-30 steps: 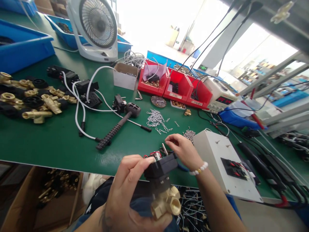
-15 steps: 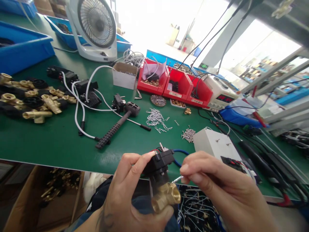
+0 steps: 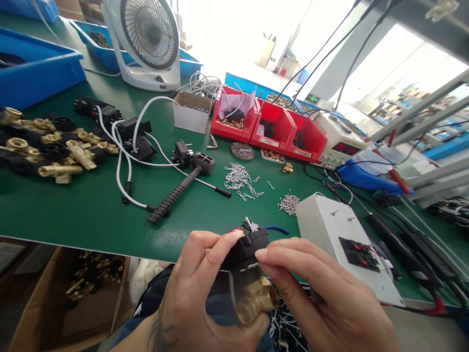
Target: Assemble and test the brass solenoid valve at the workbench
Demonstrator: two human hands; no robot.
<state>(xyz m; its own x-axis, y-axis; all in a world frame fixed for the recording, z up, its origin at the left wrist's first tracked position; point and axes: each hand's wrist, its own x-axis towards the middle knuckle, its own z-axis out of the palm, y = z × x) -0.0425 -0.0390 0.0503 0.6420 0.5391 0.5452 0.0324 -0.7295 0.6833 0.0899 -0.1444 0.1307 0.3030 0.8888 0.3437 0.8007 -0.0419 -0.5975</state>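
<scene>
My left hand (image 3: 205, 288) is closed around a valve with a brass body (image 3: 254, 300) below and a black actuator housing (image 3: 249, 247) on top. The valve is tilted over the table's front edge, and a metal shaft, a red wire and a blue wire show at its top. My right hand (image 3: 311, 278) is pinched at the right side of the black part. A thin silver hairpin clip (image 3: 251, 267) lies across the valve's neck, its end at my right fingertips, which hide part of it.
Behind the hands are a pile of hairpin clips (image 3: 237, 176), small screws (image 3: 288, 204) and a black mallet (image 3: 181, 188). A grey switch box (image 3: 322, 234) stands right. Red bins (image 3: 271, 139) and a fan (image 3: 150, 44) are farther back, brass valves (image 3: 60, 151) left.
My right hand has moved left and up against the valve's black part, bringing the hairpin clip to its neck. My left hand keeps its hold; the blue wire is now partly hidden.
</scene>
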